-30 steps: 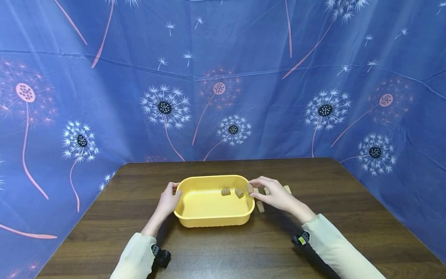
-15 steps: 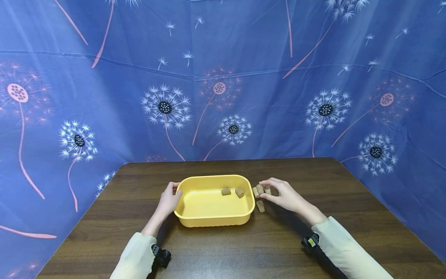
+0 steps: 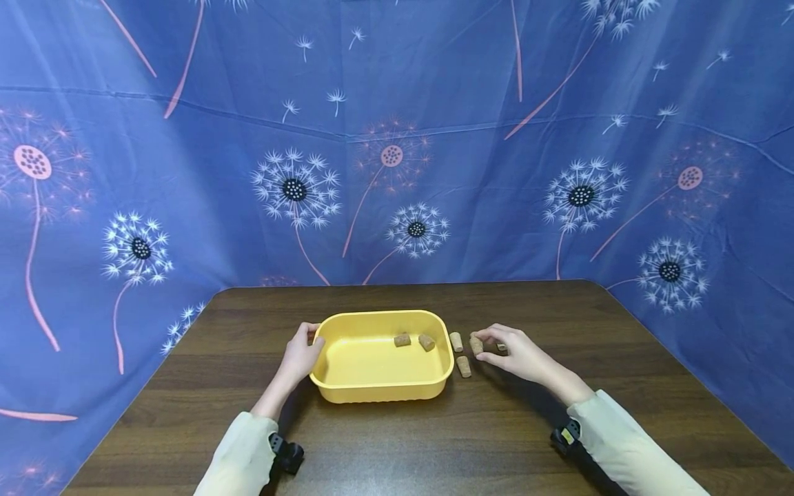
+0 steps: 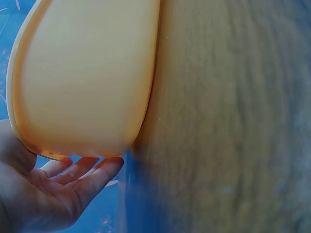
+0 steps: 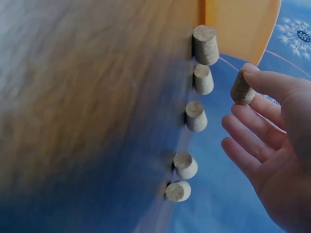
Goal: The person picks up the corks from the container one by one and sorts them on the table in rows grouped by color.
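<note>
A yellow plastic bin (image 3: 372, 368) stands on the table, with two corks inside, one (image 3: 402, 340) left of the other (image 3: 426, 343). My left hand (image 3: 302, 353) grips the bin's left end, thumb over the rim and fingers against the outer wall (image 4: 73, 145). Between thumb and fingertips my right hand (image 3: 520, 354) pinches a cork (image 5: 241, 90), right of the bin and apart from it. Two corks, a rear one (image 3: 456, 342) and a front one (image 3: 464, 366), are beside the bin's right wall. Another cork (image 3: 501, 346) is partly hidden behind my right hand.
The right wrist view shows several corks in a row on the table, from one by the bin (image 5: 206, 46) to a far one (image 5: 178, 191). Dark wood-grain tabletop (image 3: 384, 441) extends around the bin. A blue dandelion-print cloth (image 3: 397, 172) hangs behind the table.
My right hand has moved right, carrying the pinched cork from the bin's right rim out past the corks beside it. The left hand and the bin stay where they were.
</note>
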